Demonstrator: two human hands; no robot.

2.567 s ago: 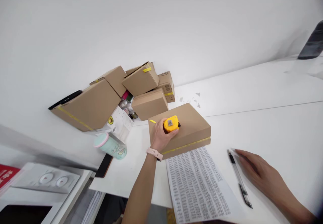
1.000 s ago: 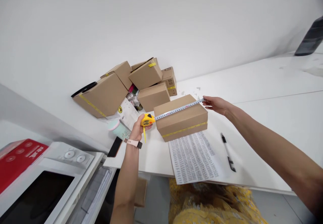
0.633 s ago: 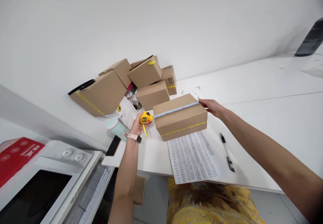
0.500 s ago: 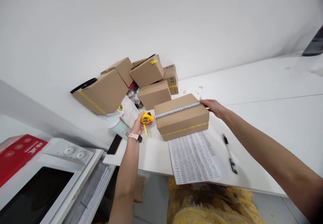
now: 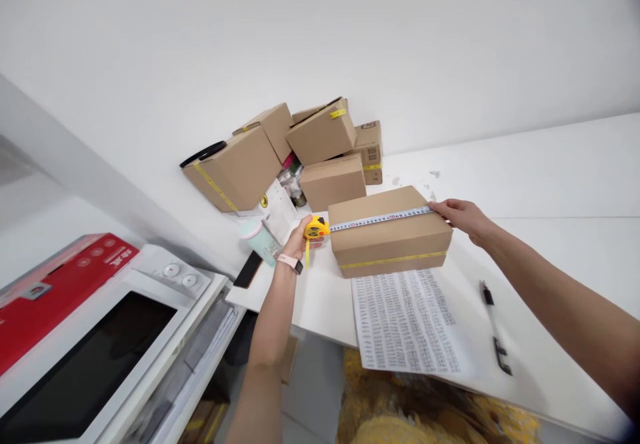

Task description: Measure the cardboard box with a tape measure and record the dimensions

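A flat cardboard box (image 5: 390, 241) with a yellow tape band lies on the white table (image 5: 550, 184). My left hand (image 5: 303, 241) grips a yellow tape measure (image 5: 316, 228) at the box's left end. Its white blade (image 5: 380, 219) runs along the box's top edge. My right hand (image 5: 463, 215) pinches the blade's tip against the box's right end.
A heap of several cardboard boxes (image 5: 300, 154) leans on the wall behind. A mint bottle (image 5: 257, 239) and a dark phone (image 5: 247, 270) lie to the left. A printed sheet (image 5: 407, 321) and a pen (image 5: 493, 327) sit in front. A white appliance (image 5: 100, 337) stands at lower left.
My right hand left the pen and pulled the blade across the box to its right end. My left hand took the tape measure off the box top to the left end. The view shifted left.
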